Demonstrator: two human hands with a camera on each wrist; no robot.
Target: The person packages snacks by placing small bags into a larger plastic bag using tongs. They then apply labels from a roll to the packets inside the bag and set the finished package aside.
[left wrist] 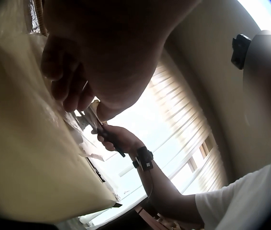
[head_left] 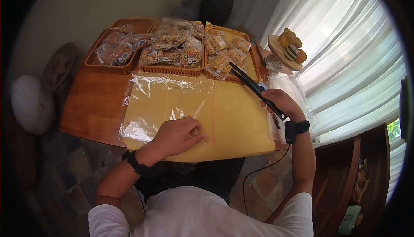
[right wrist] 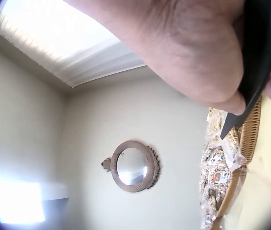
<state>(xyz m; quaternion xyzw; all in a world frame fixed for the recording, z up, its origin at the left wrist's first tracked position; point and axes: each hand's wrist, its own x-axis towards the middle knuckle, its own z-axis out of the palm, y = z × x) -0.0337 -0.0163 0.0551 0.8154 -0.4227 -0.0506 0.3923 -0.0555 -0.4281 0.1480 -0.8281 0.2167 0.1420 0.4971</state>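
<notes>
My right hand (head_left: 282, 102) grips a pair of long black tongs (head_left: 246, 80) by the handle, above the right side of the yellow sheet. The tongs point away to the upper left, their tips overlapping the right basket (head_left: 253, 69) in the head view. In the right wrist view their black arm (right wrist: 259, 57) crosses the palm. My left hand (head_left: 177, 137) rests with loosely bent fingers at the near part of a large clear plastic bag (head_left: 159, 92), which lies flat on the yellow sheet (head_left: 246, 129). The left wrist view shows those fingers (left wrist: 71, 88) close over the sheet.
Wicker baskets of packaged snacks (head_left: 171, 47) line the table's back, with wrapped items (head_left: 114, 49) in the left basket. A round wooden stand (head_left: 282, 55) with bread-like pieces stands at the back right. More clear plastic bags (head_left: 286, 86) lie at right. A cable (head_left: 246, 185) hangs from my right wrist.
</notes>
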